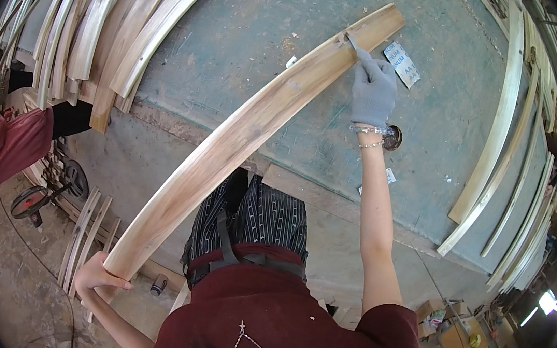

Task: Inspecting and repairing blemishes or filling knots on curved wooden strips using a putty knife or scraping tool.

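A long pale wooden board [249, 129] lies diagonally over the table's front edge. My left hand [100, 279], bare, grips its near lower end. My right hand [374, 92], in a grey glove with bracelets at the wrist, is at the board's far part, fingers mostly curled, with a slim grey tip reaching a dark mark on the wood; whether that is a finger or a small tool I cannot make out. Beside it lie a printed packet [401, 64] and a round dark object [393, 137], partly behind my wrist.
Long wooden strips are stacked at left [85, 35] and right [504, 124] of the green table [236, 66]. A maroon cloth [9, 154] hangs at far left. Below are wheel-like black objects [74, 179], loose strips and cardboard boxes [459, 339].
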Demonstrator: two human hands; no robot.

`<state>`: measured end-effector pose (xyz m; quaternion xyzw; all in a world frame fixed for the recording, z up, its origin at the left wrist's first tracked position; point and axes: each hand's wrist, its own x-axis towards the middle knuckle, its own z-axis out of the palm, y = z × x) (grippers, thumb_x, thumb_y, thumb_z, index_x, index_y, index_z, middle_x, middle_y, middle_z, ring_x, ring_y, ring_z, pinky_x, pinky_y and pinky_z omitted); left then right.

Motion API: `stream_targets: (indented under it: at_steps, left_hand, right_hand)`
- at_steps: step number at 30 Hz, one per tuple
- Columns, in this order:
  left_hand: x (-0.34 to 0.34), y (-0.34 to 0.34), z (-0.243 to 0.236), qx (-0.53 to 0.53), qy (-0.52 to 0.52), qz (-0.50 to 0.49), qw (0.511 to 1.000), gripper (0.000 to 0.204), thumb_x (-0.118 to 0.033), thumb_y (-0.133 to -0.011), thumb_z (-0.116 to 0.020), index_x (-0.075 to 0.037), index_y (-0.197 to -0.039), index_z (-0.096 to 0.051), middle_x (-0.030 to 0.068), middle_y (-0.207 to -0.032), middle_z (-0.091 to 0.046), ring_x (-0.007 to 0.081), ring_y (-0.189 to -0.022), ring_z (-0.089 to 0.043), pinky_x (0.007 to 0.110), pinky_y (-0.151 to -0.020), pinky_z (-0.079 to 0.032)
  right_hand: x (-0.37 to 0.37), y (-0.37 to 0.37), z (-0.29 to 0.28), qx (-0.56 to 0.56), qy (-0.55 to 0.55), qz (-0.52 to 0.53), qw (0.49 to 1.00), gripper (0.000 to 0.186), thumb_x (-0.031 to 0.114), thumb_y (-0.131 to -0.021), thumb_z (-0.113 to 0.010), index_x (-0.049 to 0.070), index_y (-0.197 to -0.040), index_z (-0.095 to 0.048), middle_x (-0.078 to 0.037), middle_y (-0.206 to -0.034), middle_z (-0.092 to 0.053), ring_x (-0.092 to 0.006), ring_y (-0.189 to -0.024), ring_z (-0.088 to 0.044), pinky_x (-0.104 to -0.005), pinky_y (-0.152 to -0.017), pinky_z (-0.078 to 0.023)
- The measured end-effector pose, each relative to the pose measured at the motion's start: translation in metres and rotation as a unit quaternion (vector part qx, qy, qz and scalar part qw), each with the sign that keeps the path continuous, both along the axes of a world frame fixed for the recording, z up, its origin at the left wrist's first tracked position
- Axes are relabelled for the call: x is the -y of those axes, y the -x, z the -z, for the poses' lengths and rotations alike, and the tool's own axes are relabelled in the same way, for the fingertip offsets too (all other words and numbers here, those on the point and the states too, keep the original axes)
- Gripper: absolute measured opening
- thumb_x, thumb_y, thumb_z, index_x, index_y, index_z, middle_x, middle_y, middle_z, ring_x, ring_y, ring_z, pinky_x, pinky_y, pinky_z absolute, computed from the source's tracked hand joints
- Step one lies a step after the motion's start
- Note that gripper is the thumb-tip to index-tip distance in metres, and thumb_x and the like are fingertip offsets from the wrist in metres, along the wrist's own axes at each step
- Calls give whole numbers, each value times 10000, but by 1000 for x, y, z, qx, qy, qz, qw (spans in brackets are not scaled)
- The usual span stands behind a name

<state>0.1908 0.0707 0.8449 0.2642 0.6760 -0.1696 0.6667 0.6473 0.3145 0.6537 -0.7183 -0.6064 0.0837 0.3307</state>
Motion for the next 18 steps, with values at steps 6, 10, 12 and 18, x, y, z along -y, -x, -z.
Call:
stream_targets:
  at_steps: [6, 10, 12, 18]
  left_hand:
    - [-1, -3, -1, 1, -17, 3, 1000, 410, -129, -503, -855, 20, -817, -638, 9, -736, -613, 70, -698, -527, 237, -650, -440]
    - [4, 2, 2, -3, -21, 3, 1000, 444, -142, -494, -863, 22, -840, -638, 19, -765, -618, 76, -720, -529, 241, -665, -439]
    - [5, 3, 3, -2, -25, 2, 1000, 451, -147, -493, -866, 23, -843, -638, 19, -765, -619, 77, -718, -529, 240, -665, -439]
    - [5, 6, 6, 7, -35, 1, 999, 470, -159, -485, -874, 24, -848, -639, 17, -760, -619, 77, -715, -528, 239, -661, -440]
  right_hand:
    - [7, 1, 10, 69, -27, 30, 997, 291, 54, -751, -605, 197, -997, -667, -53, -749, -544, -202, -716, -537, -314, -663, -446]
    - [8, 2, 10, 53, -36, 19, 998, 313, 44, -748, -602, 193, -1018, -658, -61, -786, -547, -210, -752, -536, -322, -689, -447]
    - [7, 1, 15, 53, -25, -26, 998, 397, 38, -735, -574, 250, -1067, -623, -29, -808, -515, -199, -772, -531, -325, -654, -465]
    - [5, -5, 20, 62, -24, -4, 998, 399, 51, -742, -581, 273, -1071, -625, -23, -825, -526, -195, -777, -528, -317, -650, -465]
